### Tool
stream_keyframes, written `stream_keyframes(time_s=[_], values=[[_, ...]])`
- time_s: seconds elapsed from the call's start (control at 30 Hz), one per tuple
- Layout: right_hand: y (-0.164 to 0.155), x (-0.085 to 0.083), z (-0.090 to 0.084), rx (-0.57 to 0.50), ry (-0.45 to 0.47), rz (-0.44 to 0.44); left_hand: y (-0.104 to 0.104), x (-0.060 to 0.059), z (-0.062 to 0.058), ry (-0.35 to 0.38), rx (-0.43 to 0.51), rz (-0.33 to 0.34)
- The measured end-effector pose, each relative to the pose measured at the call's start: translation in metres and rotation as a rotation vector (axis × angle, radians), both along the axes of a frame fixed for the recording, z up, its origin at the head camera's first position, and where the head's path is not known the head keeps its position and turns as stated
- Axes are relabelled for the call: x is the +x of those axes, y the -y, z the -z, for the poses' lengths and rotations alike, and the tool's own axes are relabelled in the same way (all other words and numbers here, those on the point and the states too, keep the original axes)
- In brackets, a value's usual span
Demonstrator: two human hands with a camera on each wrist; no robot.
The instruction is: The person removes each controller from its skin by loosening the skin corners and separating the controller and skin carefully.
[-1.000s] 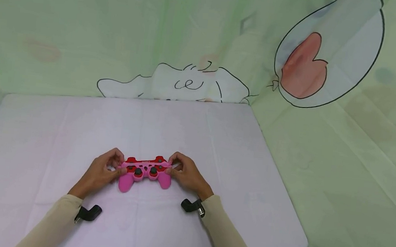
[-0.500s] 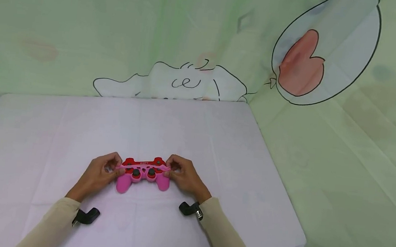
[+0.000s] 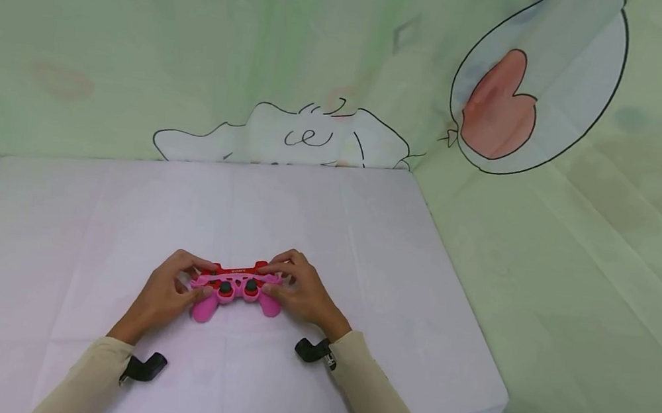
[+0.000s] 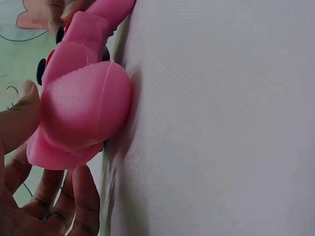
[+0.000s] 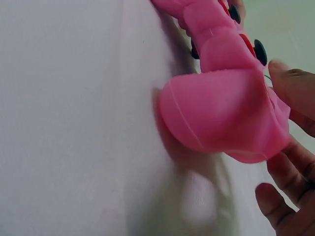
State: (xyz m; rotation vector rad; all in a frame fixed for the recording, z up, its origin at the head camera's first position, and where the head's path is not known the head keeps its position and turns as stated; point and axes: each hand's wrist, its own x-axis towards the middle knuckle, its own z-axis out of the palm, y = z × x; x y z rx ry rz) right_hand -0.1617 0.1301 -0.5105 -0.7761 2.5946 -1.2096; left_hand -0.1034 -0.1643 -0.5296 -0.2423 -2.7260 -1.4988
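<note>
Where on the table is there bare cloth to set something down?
Bare white tablecloth lies beyond the Sony game controller to the back edge, left of the left hand, and between the right hand and the right edge. Crowded: the controller's two ends, both gripped; nearer the person, the wrist cameras jut into the gap between the sleeves.

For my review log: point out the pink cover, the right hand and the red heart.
Pink cover (image 4: 83, 105), left wrist view, left grip
Right hand (image 3: 308, 293), head view, its back
Red heart (image 3: 498, 113), head view, middle

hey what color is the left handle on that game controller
Pink; the left handle shows best in the left wrist view.
</note>
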Motion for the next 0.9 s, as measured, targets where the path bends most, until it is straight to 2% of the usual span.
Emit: stream_keyframes(time_s=[0.1, 0.27, 0.4, 0.63, 0.9], values=[[0.006, 0.0, -0.002, 0.02, -0.022, 0.003, 0.0, 0.001, 0.001, 0.012, 0.024, 0.007], [0.014, -0.005, -0.003, -0.013, -0.075, 0.019, -0.001, -0.001, 0.004, 0.024, 0.029, 0.001], [0.017, -0.009, -0.008, 0.006, -0.083, -0.011, -0.004, -0.002, 0.005, 0.022, 0.041, -0.004], [0.024, -0.013, -0.015, 0.08, 0.035, -0.092, -0.011, -0.005, 0.007, 0.027, 0.05, -0.03], [0.039, -0.021, -0.025, 0.115, 0.141, -0.036, -0.016, -0.008, 0.007, 0.046, 0.051, -0.05]])
